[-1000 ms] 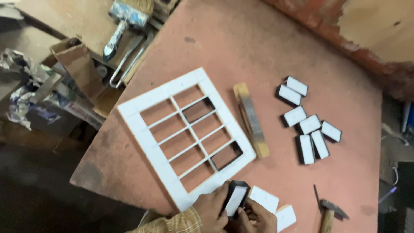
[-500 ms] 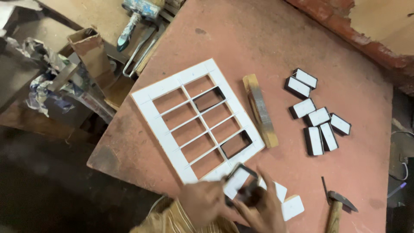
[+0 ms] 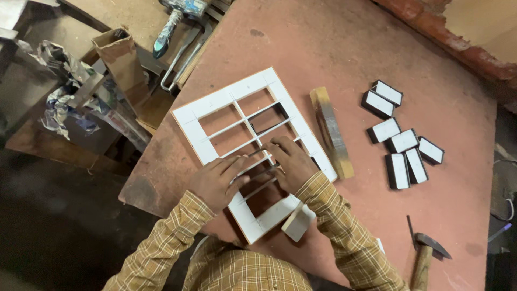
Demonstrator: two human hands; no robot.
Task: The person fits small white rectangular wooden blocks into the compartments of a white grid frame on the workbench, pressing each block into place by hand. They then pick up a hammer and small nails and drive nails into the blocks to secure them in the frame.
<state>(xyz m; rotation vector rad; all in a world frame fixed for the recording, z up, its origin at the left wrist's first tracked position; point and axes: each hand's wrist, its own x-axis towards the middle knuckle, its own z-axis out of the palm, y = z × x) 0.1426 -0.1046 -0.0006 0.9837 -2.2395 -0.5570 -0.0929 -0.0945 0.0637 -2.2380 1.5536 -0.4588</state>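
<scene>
A white grid frame [image 3: 196, 116] with rectangular cells lies on the reddish table [image 3: 334, 48]. One upper cell holds a black-edged insert [image 3: 267, 117]. My left hand [image 3: 215, 182] rests flat on the frame's lower left, fingers spread across the bars. Over the middle cells, my right hand [image 3: 290, 161] has its fingers bent down onto the bars. Whatever lies under the fingers is hidden. A white block [image 3: 298, 222] sits by the frame's near corner, under my right forearm.
A wooden bar [image 3: 331, 132] lies right of the frame. Several black-edged white blocks [image 3: 401, 143] are scattered further right. A hammer [image 3: 425, 250] lies at the near right. A cardboard box [image 3: 121, 54], crumpled paper and a hand tool [image 3: 167, 27] crowd the left beyond the table edge.
Both hands held a black-edged white block near the frame's near corner. They have since moved up onto the frame's middle cells, and the block is no longer visible.
</scene>
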